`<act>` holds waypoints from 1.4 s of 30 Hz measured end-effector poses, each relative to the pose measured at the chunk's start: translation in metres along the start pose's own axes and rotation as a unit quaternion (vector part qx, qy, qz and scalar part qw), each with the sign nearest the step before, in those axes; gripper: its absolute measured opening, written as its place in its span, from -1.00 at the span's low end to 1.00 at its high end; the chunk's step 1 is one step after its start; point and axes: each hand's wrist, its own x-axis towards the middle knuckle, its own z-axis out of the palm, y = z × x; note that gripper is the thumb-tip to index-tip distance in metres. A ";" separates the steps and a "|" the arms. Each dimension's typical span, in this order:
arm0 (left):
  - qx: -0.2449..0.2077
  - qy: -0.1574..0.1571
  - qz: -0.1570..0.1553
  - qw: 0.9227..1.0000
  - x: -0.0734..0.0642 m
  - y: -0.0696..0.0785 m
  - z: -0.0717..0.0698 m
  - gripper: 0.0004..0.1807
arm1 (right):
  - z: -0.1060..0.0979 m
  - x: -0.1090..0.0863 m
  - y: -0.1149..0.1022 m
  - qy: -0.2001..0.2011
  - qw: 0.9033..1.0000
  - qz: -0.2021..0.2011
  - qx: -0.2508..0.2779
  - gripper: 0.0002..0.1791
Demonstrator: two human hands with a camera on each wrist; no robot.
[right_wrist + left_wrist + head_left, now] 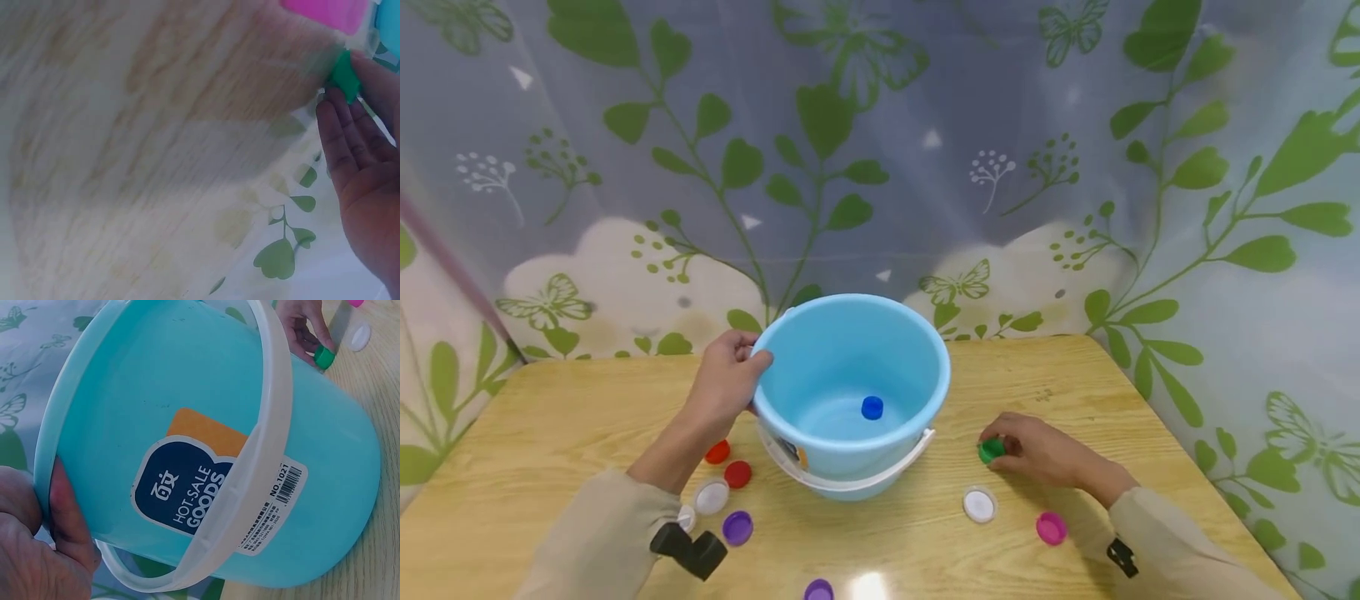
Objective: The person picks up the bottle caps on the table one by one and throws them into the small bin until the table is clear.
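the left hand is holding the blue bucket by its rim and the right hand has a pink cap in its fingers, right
Not quite: the cap in the right hand is green, not pink, as the head view shows. The left hand does hold the blue bucket by its rim.

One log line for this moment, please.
left hand: grips light-blue bucket | right hand: pinches green bottle cap | inside bucket: blue bottle cap

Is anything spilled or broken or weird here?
Nothing really stands out. The bucket and the loose caps look whole, and the shiny white patch on the table looks like light reflecting, not a spill.
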 end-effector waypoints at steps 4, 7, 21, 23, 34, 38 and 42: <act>-0.004 -0.005 -0.002 1.000 0.002 0.001 0.002 -0.62 | -0.008 -0.002 -0.006 0.011 0.999 0.015 0.027 -0.67; -0.003 -0.005 -0.005 1.000 0.002 0.001 0.002 -0.62 | -0.020 -0.001 -0.012 0.027 0.999 0.007 0.042 -0.66; 0.004 -0.002 -0.007 1.000 0.002 0.001 0.002 -0.61 | -0.072 0.012 -0.046 0.132 0.991 -0.006 0.002 -0.62; 0.005 -0.002 -0.007 1.000 0.002 0.001 0.002 -0.61 | -0.078 0.016 -0.053 0.145 0.989 -0.009 0.002 -0.61; -0.003 -0.003 -0.007 1.000 0.003 0.001 0.000 -0.61 | -0.099 0.048 -0.092 0.207 0.975 -0.075 0.032 -0.62; -0.001 -0.004 -0.005 1.000 0.003 0.001 0.001 -0.63 | -0.098 0.060 -0.104 0.202 0.975 -0.088 0.039 -0.60; -0.004 -0.002 0.002 1.000 0.004 0.001 0.002 -0.63 | -0.098 0.071 -0.113 0.195 0.975 -0.092 0.051 -0.60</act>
